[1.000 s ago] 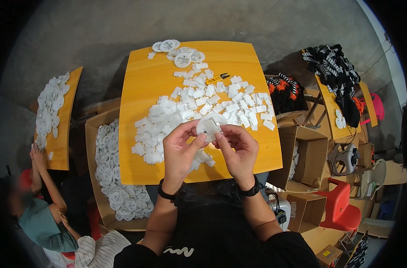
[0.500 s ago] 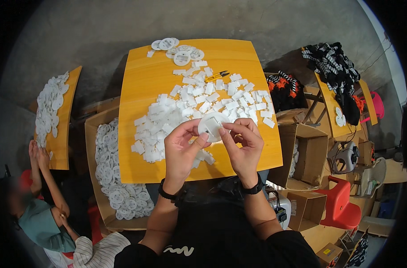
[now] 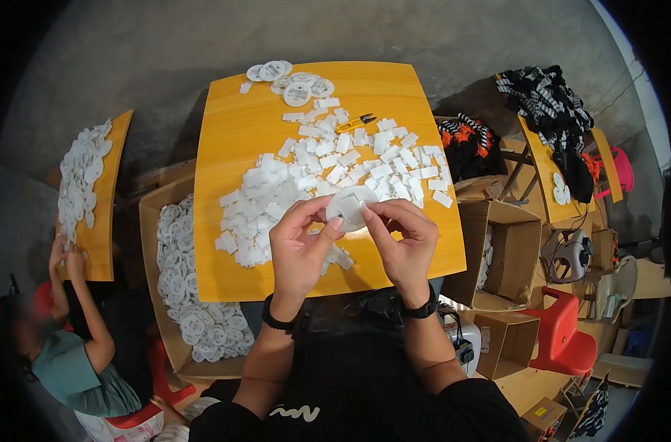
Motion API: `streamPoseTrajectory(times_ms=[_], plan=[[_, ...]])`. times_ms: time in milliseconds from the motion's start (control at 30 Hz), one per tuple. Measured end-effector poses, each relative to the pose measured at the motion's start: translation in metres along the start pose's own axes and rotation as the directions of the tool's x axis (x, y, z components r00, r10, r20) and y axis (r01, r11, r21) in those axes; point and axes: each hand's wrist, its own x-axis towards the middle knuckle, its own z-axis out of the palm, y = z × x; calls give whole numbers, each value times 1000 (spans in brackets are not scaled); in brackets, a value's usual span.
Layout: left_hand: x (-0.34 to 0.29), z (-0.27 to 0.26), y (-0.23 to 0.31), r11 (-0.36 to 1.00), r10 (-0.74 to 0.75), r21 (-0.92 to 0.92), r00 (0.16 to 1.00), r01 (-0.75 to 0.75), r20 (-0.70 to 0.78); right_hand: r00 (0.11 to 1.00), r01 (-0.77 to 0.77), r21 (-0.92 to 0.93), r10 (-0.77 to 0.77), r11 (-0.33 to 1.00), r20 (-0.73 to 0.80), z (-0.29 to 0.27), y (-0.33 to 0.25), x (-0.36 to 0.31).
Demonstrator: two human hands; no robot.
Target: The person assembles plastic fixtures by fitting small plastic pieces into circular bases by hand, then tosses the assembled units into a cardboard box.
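Between my two hands, above the near part of the yellow table (image 3: 239, 132), I hold a round white plastic disc (image 3: 348, 209) with a rectangular recess in its face. My left hand (image 3: 300, 239) grips its left edge between thumb and fingers. On the right edge, my right hand (image 3: 402, 239) pinches it the same way, thumb on the face. Beyond the disc lies a spread heap of small white rectangular plastic pieces (image 3: 265, 195). Yellow thread snips (image 3: 357, 123) rest on the far side of that heap. Several more white discs (image 3: 298, 93) lie at the far left of the table.
Left of the table, a cardboard box (image 3: 150, 243) is filled with white discs. A co-worker (image 3: 85, 353) sits at another disc-covered table (image 3: 116, 177). To the right stand an open carton (image 3: 516, 254), a red chair (image 3: 560, 335) and a table piled with black-and-white textiles (image 3: 545, 103).
My right thumb has shifted slightly on the disc, and more of the recess shows. At the left, the co-worker's hands and body have moved; a striped sleeve there has drawn back.
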Motion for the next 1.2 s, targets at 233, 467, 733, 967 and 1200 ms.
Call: streamPoseTrajectory(times_ms=[233,467,733,967,1200], plan=[[-1,4,0,997,-38,-63,999,38,-14,999,25,-25,-25,999,-21,-1,2,1],[0,5,2,996,-53,-76,998,51,-19,1000,9,-13,-9,1000,-17,-2,1,1],[-1,5,2,973,-144,-184,990,143,10,999,24,-92,-28,995,-34,-2,6,-2],[0,14,12,964,-128,-230,991,131,28,998,70,-27,-70,997,-7,6,8,-5],[0,10,12,949,-137,-286,991,135,13,992,-124,312,114,942,51,11,4,-6]])
